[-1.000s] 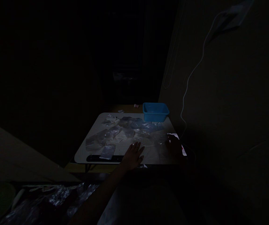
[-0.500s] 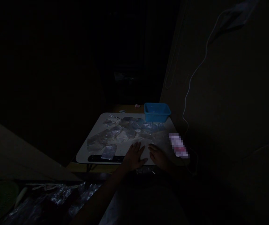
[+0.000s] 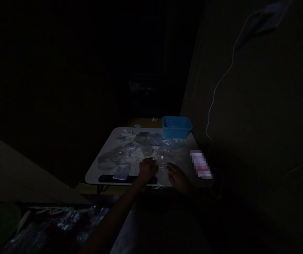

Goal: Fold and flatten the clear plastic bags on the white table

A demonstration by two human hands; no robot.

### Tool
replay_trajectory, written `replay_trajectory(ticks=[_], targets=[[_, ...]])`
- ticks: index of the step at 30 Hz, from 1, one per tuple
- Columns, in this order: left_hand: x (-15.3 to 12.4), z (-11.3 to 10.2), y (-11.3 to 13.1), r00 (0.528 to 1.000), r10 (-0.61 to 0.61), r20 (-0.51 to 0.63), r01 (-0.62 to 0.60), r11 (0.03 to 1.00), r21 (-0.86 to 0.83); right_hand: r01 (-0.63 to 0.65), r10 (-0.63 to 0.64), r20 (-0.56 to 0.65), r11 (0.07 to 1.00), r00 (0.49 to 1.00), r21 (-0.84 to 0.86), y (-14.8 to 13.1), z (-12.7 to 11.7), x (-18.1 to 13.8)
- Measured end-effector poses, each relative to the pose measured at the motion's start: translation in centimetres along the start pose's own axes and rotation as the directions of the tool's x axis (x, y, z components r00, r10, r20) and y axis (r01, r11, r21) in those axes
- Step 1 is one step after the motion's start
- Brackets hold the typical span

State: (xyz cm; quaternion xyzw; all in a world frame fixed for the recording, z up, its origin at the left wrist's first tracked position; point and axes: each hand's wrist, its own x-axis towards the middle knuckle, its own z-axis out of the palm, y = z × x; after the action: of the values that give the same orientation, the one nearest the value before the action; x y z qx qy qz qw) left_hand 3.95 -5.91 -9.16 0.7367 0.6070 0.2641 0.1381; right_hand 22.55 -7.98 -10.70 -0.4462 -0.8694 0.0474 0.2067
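Over the near part of a small white table (image 3: pixel 90 176), my left hand (image 3: pixel 147 169) is closed, its fingers curled down; dim light and blur hide what is in them. Beside it, my right hand (image 3: pixel 177 176) lies with fingers stretched out on thin clear plastic. That clear plastic bag (image 3: pixel 162 158) shows creases and glints between and just beyond my hands. More crumpled clear plastic bags (image 3: pixel 138 150) cover the middle and left of the tabletop. A small flat plastic bag (image 3: pixel 122 171) lies left of my left hand, partly over the black slot (image 3: pixel 106 179).
A blue plastic basin (image 3: pixel 177 132) stands at the table's far right corner. A phone-like pixelated object (image 3: pixel 200 164) lies at the right edge, near a white cable (image 3: pixel 215 88) along the wall. Shiny plastic (image 3: pixel 69 218) and a green round thing (image 3: pixel 0 224) sit low left.
My left hand has curled its fingers from flat and shifted slightly left, uncovering more of the black slot. The clear plastic between my hands has wrinkled. My right hand stays nearly in place.
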Motion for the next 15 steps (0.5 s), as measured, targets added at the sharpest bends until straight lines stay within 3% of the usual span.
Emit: replay_trajectory(ticks=[5, 15], targets=[[1.2, 0.4, -0.1, 0.997, -0.076, 0.027, 0.081, 0.895, -0.438, -0.002, 0.002, -0.006, 1.000, 1.000, 0.003, 0.0, 0.1, 0.1], [3.9, 0.8, -0.1, 0.993, -0.065, 0.094, 0.108, 0.810, -0.577, 0.028, -0.029, -0.031, 0.999, 0.999, -0.028, 0.1, 0.4, 0.0]])
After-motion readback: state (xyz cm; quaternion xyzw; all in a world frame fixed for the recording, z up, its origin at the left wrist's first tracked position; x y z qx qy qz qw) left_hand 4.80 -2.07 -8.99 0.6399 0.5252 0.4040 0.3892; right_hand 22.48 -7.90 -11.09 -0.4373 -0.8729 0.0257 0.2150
